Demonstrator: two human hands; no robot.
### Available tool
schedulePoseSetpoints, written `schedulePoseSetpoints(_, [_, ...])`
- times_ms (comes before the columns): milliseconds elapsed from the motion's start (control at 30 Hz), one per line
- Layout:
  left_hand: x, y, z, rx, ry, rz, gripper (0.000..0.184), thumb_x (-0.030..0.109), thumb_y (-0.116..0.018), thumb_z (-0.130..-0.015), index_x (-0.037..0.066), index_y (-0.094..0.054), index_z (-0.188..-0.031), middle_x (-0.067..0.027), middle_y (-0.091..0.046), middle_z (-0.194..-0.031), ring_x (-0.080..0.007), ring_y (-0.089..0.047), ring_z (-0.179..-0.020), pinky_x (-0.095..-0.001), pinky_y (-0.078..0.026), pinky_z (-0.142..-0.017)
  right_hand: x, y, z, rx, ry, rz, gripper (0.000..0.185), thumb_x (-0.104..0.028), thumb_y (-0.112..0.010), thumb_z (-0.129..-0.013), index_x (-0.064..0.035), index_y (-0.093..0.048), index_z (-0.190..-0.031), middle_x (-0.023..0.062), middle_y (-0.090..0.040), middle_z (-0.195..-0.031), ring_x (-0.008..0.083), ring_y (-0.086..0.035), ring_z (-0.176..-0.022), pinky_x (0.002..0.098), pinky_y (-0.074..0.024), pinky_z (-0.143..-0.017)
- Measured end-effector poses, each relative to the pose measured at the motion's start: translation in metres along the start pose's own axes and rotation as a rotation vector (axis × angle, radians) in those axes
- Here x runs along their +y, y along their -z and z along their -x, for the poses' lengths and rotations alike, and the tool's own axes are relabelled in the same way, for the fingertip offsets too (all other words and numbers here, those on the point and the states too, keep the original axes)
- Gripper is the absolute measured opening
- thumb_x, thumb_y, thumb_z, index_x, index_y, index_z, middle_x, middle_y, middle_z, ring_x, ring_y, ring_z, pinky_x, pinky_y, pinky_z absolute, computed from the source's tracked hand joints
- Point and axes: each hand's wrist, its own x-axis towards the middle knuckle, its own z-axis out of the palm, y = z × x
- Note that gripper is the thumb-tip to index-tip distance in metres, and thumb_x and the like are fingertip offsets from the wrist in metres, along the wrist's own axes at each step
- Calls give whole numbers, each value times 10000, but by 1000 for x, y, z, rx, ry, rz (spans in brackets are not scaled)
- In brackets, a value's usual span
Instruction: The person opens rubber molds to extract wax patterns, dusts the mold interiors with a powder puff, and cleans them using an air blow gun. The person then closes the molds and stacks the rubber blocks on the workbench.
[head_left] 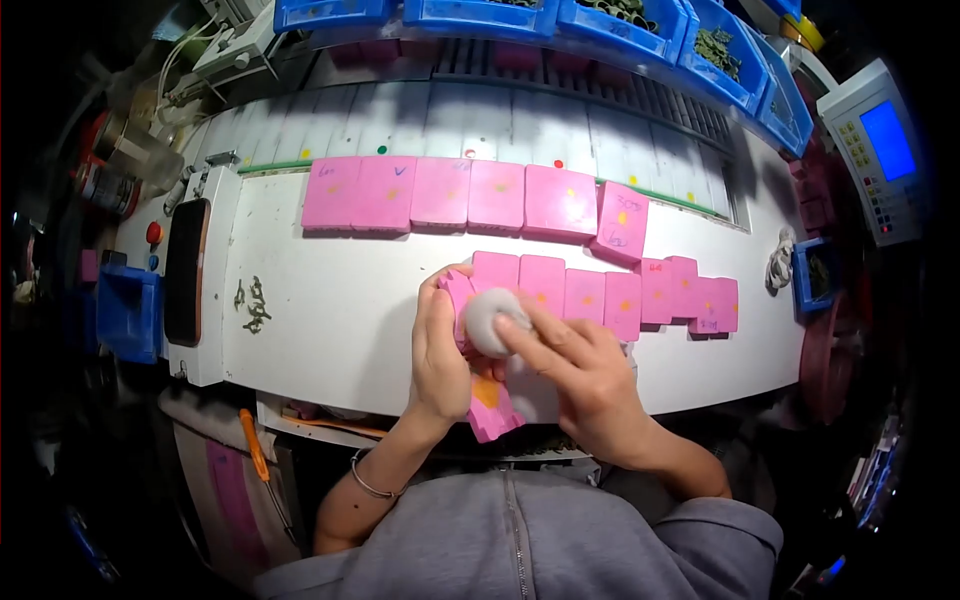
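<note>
In my left hand (pixel 439 365) is an opened pink rubber mold (pixel 487 405), its two halves spread apart. The lower half hangs below my palm and shows a yellow-orange patch. My right hand (pixel 592 385) grips a round, pale grey cloth pouch (pixel 492 325) by its gathered side and presses it against or just over the mold. The pouch and my fingers hide most of the mold's inner face. Right behind my hands stands an uneven row of closed pink blocks (pixel 585 297) with yellow marks.
Farther back runs a second row of pink blocks (pixel 495 195). Blue bins (pixel 480 15) line the rear, some with small green pieces. Green bits (pixel 252 305) and a phone (pixel 187 270) lie to the left. A blue-screened device (pixel 885 140) stands at right; an orange-handled screwdriver (pixel 253 445) hangs lower left.
</note>
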Motion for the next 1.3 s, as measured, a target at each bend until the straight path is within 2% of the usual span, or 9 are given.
schedulePoseSetpoints(133, [-17, -2, -17, -34, 134, 253, 381, 289, -175, -973, 40, -394, -1159, -104, -557, -859, -165, -543, -538, -268, -470, -467, 9, -15, 5, 156, 91, 119, 499, -79, -571, -726, -168, -564, -1217, 59, -509, -1284, 201, -511, -819, 293, -414, -752])
schedulePoseSetpoints(233, [-26, -5, -23, 17, -202, -125, 392, 299, -178, -975, 42, -382, -1188, -110, -553, -874, -167, -553, -561, -272, -477, -471, 9, -15, 6, 141, 54, 179, 482, -99, -582, -714, -168, -586, -1192, 53, -521, -1268, 200, -511, -818, 298, -415, -767])
schedulePoseSetpoints(300, [-7, -11, -14, -61, 169, 167, 398, 290, -179, -976, 30, -390, -1190, -109, -549, -896, -159, -564, -625, -264, -488, -522, 12, -7, 5, 101, 19, 118, 489, -97, -569, -718, -170, -579, -1202, 52, -520, -1267, 198, -508, -801, 298, -417, -760])
schedulePoseSetpoints(533, [0, -16, -15, -122, 132, 160, 393, 286, -204, -979, 27, -414, -1186, -103, -547, -930, -147, -574, -740, -241, -491, -621, 14, -3, -5, 49, 44, 126, 526, -68, -564, -712, -152, -553, -1231, 83, -500, -1286, 191, -505, -765, 292, -407, -703])
schedulePoseSetpoints(800, [-11, -7, -21, 113, -486, -100, 474, 244, -343, -967, -61, -336, -1329, -84, -532, -1158, -50, -502, -716, -168, -398, -598, -3, 26, 6, 13, -96, -133, 684, 83, -553, -590, -98, -523, -1249, 120, -483, -1295, 227, -494, -762, 308, -404, -698])
schedulePoseSetpoints(933, [-8, -12, -14, -12, -413, -40, 506, 266, -361, -962, -61, -312, -1346, -74, -543, -1116, -4, -324, -550, -171, -263, -492, -6, 23, 6, -181, -26, -31, 772, 83, -577, -566, -117, -446, -1299, 109, -429, -1343, 231, -477, -775, 333, -402, -725])
schedulePoseSetpoints(967, [1, 1, -12, -193, -357, -25, 496, 251, -352, -961, -57, -312, -1348, -44, -569, -956, -5, -327, -547, -175, -260, -488, -5, 28, 5, -234, -44, -79, 757, 66, -585, -576, -130, -453, -1295, 95, -436, -1338, 230, -479, -772, 331, -402, -723])
schedulePoseSetpoints(1200, [-7, -4, -8, -78, -358, -113, 477, 234, -337, -957, -57, -339, -1334, 32, -484, -659, -18, -313, -526, -178, -251, -492, -9, 19, 12, -260, -22, -16, 758, 47, -623, -566, -165, -471, -1277, 60, -460, -1315, 225, -486, -792, 326, -394, -742])
schedulePoseSetpoints(1300, [-15, 1, -10, -11, -263, 13, 429, 278, -315, -973, -56, -487, -1181, -57, -585, -719, -70, -508, -587, -193, -423, -547, -5, 26, 17, -326, -99, -35, 740, 41, -613, -581, -165, -468, -1277, 55, -459, -1313, 229, -486, -808, 329, -393, -764])
